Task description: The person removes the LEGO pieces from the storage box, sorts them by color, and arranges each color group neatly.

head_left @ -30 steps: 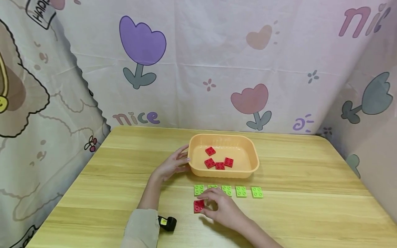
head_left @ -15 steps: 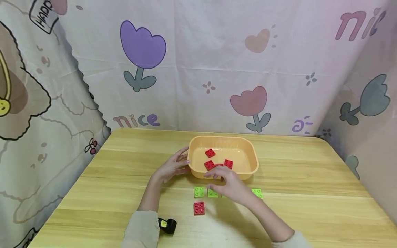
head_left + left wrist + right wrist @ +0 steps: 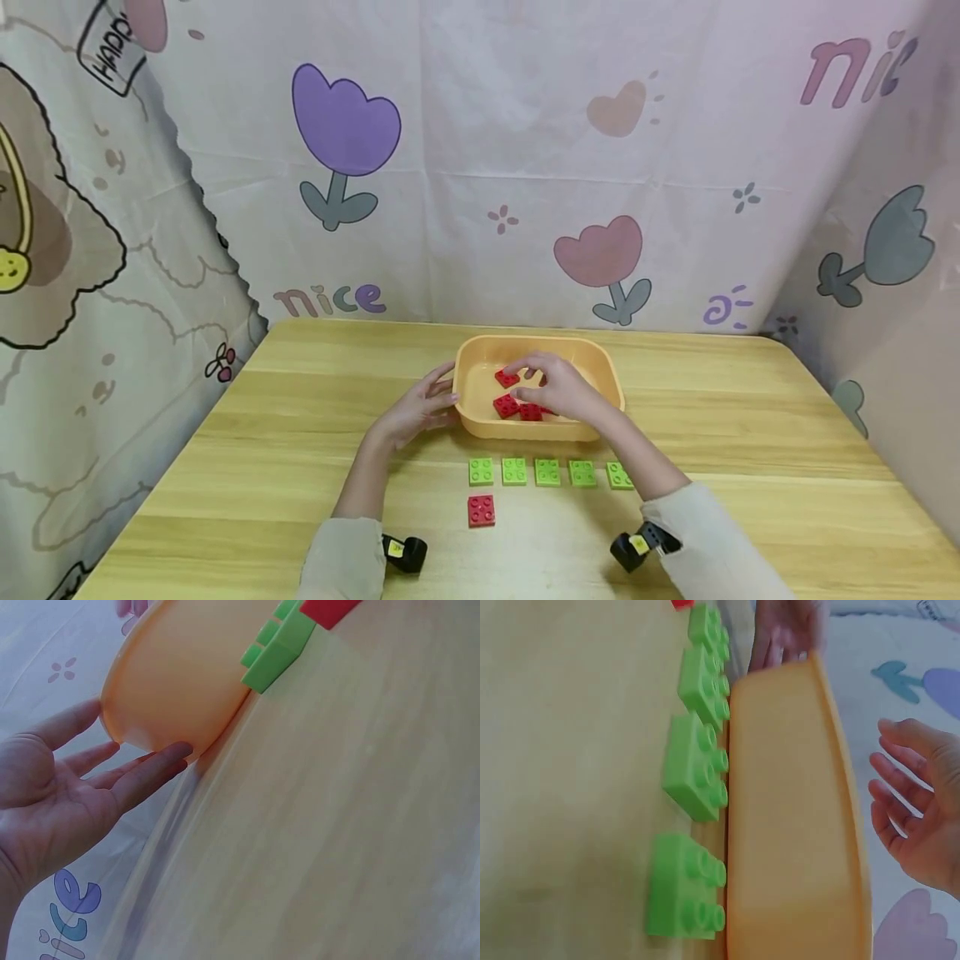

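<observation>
Reaching over the wall of an orange tray (image 3: pixel 540 430), the right hand (image 3: pixel 561 389) appears in the head view among the red bricks (image 3: pixel 507 406) on the tray's floor. Three of these bricks are distinct, and part of another shows beside the hand; whether a fingertip touches any of them cannot be told. At the tray's left end, the left hand (image 3: pixel 415 411) sets its fingers against the wall. On the table (image 3: pixel 300 467), along the near side of the tray, five green bricks (image 3: pixel 547 472) form a spaced row, studs up, the rightmost partly covered by the right forearm. A single red brick (image 3: pixel 482 511) lies just nearer than the leftmost green one. A small black device (image 3: pixel 405 554) sits at each sleeve's edge. Beyond the table hangs a cloth (image 3: pixel 465 258) printed with tulips.

Left wrist view: the left grip is spread, its thumb and extended fingertips meeting the outside of the tray's left end. One green brick and one red brick are partly visible near the tray.

Right wrist view: four green bricks line the tray's near side; past the rim, the right grip stands apart, with a gap between the thumb and the gently curved fingers
</observation>
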`<state>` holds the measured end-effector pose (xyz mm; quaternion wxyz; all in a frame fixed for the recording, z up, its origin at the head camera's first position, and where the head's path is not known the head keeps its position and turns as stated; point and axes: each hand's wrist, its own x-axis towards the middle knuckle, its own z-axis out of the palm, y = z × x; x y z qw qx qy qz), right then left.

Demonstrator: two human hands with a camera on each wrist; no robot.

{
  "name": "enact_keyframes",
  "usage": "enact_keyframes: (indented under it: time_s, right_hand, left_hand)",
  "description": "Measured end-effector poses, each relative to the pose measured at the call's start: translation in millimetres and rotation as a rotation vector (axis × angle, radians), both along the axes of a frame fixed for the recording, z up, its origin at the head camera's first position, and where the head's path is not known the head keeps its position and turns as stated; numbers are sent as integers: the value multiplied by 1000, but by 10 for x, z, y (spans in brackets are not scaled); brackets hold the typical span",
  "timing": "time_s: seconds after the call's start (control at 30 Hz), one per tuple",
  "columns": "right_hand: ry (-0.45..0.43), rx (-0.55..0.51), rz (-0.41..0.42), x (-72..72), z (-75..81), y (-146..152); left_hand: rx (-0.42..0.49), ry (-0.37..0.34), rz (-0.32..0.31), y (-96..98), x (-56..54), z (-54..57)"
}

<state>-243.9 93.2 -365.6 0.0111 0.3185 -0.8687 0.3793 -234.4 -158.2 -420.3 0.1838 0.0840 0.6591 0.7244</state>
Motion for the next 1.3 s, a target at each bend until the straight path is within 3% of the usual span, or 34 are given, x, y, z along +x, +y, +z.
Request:
enact_keyframes:
  time_s: [0.2, 0.43, 0.63, 1.07, 1.3]
  right_hand:
    - [-83, 45, 45, -232, -115, -52]
    - [-186, 106, 51, -376, -281, -93]
    - [-274, 108, 0, -414, -370, -72]
    - [-278, 157, -23, -435, -451, -47]
    - [-291, 151, 66, -439, -481, 8]
  left_hand:
    - [13, -1, -11, -13, 4, -39]
    - [34, 10, -35, -31, -2, -64]
    - [32, 6, -31, -22, 4, -33]
    - [9, 3, -2, -10, 2, -11]
    - [-2, 1, -6, -3, 0, -2]
